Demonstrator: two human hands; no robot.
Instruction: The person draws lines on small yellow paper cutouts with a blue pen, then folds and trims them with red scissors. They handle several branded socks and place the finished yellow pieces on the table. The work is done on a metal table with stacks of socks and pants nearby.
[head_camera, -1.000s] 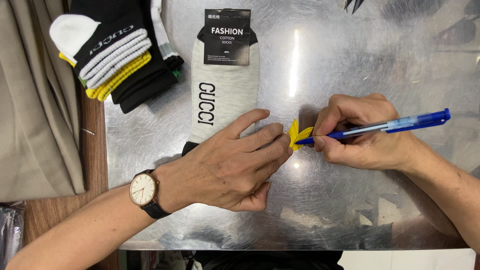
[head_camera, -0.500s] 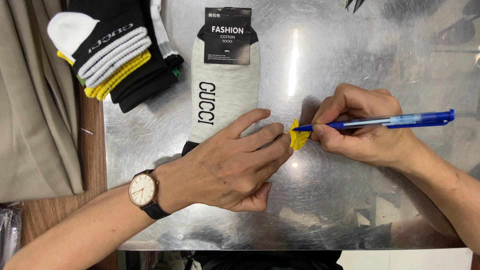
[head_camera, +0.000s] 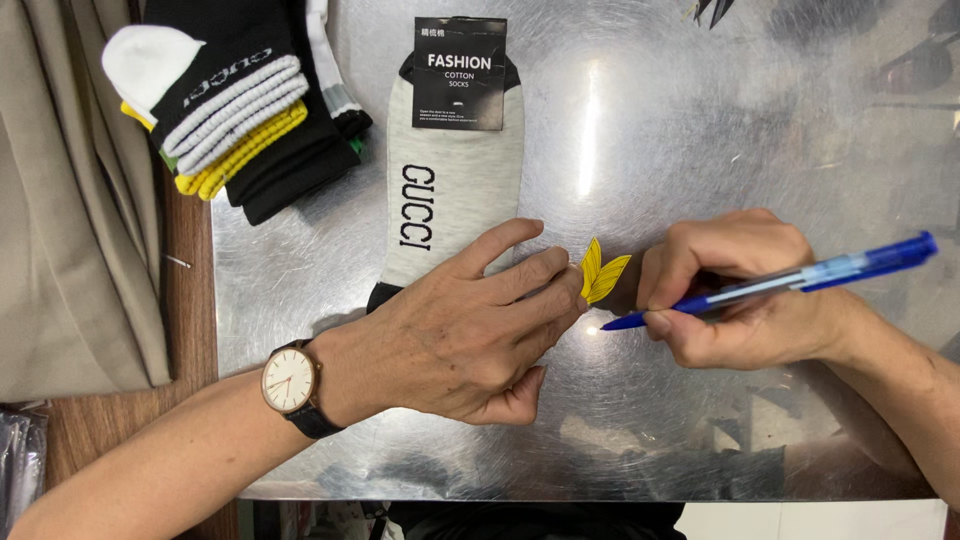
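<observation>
At ten o'clock on the steel bench lies a stack of folded socks. The left hand (a watch at its wrist) presses flat, fingers spread, on a grey packaged sock, holding down small yellow tags at its fingertips. At three o'clock the right hand has its grip closed around a blue pen, tip just below the tags.
</observation>
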